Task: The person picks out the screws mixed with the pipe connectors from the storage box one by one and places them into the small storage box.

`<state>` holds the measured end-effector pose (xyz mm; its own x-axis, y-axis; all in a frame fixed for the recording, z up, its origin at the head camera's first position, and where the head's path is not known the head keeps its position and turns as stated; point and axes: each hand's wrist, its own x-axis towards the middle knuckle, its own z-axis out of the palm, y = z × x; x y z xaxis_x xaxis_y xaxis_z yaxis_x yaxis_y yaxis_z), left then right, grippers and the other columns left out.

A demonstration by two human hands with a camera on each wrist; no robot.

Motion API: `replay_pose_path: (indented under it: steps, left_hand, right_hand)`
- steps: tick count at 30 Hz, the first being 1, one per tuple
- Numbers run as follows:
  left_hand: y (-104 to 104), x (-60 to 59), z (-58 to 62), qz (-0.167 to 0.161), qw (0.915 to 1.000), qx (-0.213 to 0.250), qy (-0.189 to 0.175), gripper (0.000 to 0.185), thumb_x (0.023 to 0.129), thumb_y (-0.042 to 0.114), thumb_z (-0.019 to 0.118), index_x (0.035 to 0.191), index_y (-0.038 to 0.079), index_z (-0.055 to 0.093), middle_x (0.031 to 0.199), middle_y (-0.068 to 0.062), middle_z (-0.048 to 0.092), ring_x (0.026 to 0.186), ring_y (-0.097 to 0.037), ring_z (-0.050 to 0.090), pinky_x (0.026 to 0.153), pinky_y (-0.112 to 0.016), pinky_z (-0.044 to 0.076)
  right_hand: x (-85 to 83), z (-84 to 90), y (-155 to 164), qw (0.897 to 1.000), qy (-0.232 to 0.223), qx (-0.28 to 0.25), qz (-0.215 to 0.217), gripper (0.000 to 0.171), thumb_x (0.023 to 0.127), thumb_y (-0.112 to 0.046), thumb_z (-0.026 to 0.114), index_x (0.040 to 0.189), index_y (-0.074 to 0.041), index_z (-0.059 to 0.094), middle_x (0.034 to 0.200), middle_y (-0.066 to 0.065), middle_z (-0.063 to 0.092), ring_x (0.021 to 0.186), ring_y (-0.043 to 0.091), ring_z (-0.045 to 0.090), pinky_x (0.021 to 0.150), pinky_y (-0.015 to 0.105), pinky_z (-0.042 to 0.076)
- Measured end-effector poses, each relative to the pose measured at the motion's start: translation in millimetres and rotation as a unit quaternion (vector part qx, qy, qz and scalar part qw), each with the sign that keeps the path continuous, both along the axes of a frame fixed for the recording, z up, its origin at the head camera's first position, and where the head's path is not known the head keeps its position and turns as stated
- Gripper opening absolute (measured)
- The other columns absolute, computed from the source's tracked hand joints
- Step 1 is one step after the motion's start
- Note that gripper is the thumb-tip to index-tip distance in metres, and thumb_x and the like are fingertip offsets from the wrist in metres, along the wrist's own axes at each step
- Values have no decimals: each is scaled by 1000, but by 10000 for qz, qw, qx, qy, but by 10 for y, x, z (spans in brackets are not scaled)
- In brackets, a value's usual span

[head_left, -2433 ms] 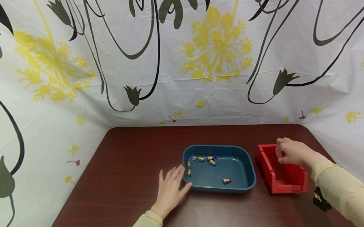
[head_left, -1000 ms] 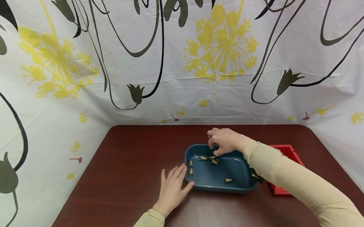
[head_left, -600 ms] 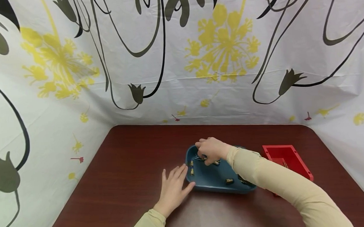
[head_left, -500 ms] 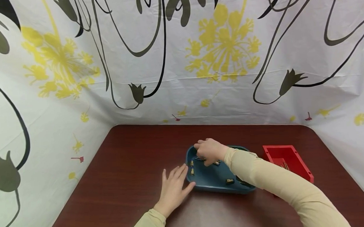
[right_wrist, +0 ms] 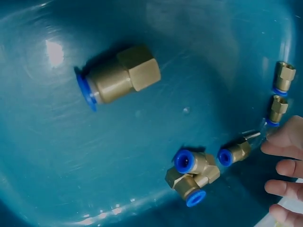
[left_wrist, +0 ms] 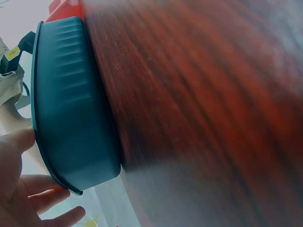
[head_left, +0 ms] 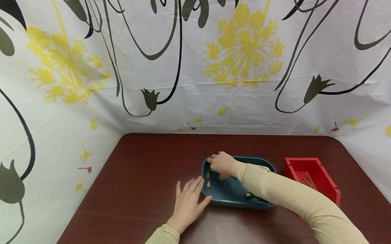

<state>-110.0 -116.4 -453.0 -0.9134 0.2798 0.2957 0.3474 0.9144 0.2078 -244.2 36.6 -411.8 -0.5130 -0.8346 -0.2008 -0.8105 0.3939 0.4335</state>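
Observation:
My left hand (head_left: 188, 204) has its fingers spread and straight, fingertips at the near-left rim of the blue tray (head_left: 230, 202). In the left wrist view its thumb and fingers lie along the rim. My right hand (head_left: 223, 165) reaches into the tray's back-left corner with bent fingers. In the right wrist view the thumb tip is right beside a thin silvery rod (right_wrist: 253, 135) at a brass fitting (right_wrist: 236, 152) with a blue collar; I cannot tell whether the fingers pinch the rod. Beside it lie clustered fittings (right_wrist: 194, 172), a bigger-looking one (right_wrist: 124, 75) and two at the side (right_wrist: 284, 75).
A red bin (head_left: 334, 194) right of the tray holds several thin brass-coloured pieces (head_left: 310, 182). The right forearm (head_left: 291, 194) crosses over the tray's right side. A patterned white cloth (head_left: 167, 65) hangs behind the dark wooden table (head_left: 158, 162).
My right hand has come from the red bin, across the tray's back, to its back-left corner, and lately shifts slightly left. The left hand stays at the rim. The view has drifted slightly.

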Motion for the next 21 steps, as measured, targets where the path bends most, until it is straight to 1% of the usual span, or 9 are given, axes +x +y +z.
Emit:
replay_pose_path:
  steps: [5, 10, 14, 17, 21]
  left_hand:
    - [2, -1, -1, 3, 10000, 21, -8, 60, 85, 51, 47, 130, 11, 46, 131, -3, 43, 117, -24, 39, 92, -60, 17]
    - [0, -3, 1, 4, 10000, 2, 22, 60, 85, 51, 48, 130, 11, 46, 131, -3, 43, 117, -24, 39, 92, -60, 18]
    - [-3, -6, -1, 19, 10000, -28, 4, 61, 85, 52, 46, 130, 12, 46, 131, -3, 43, 117, -23, 39, 92, -60, 17]
    - [2, -9, -7, 16, 10000, -17, -14, 60, 85, 52, 47, 130, 12, 46, 131, -3, 43, 117, -24, 39, 91, -60, 18]
    - [7, -10, -9, 4, 10000, 6, -4, 60, 85, 50, 48, 130, 11, 47, 130, -3, 44, 116, -24, 40, 91, -61, 18]
  right_hand:
    - [8, -57, -30, 9996, 253, 128, -71, 21, 68, -36, 74, 82, -22, 71, 102, -3, 56, 86, 14, 54, 71, 33, 46]
    - [12, -118, -44, 9974, 685, 201, 47, 20, 69, -37, 74, 81, -22, 71, 96, -3, 56, 79, 13, 54, 65, 30, 46]
    - [20, -158, -45, 9951, 959, 227, 106, 14, 73, -34, 71, 80, -23, 71, 94, -3, 56, 75, 13, 54, 60, 28, 45]
    - [35, -178, -48, 9941, 1039, 287, 98, 12, 75, -33, 69, 81, -23, 71, 93, -2, 56, 75, 14, 54, 60, 28, 45]
    - [49, -200, -48, 9942, 997, 398, 28, 15, 77, -34, 67, 86, -23, 71, 96, -2, 56, 78, 14, 54, 64, 30, 46]
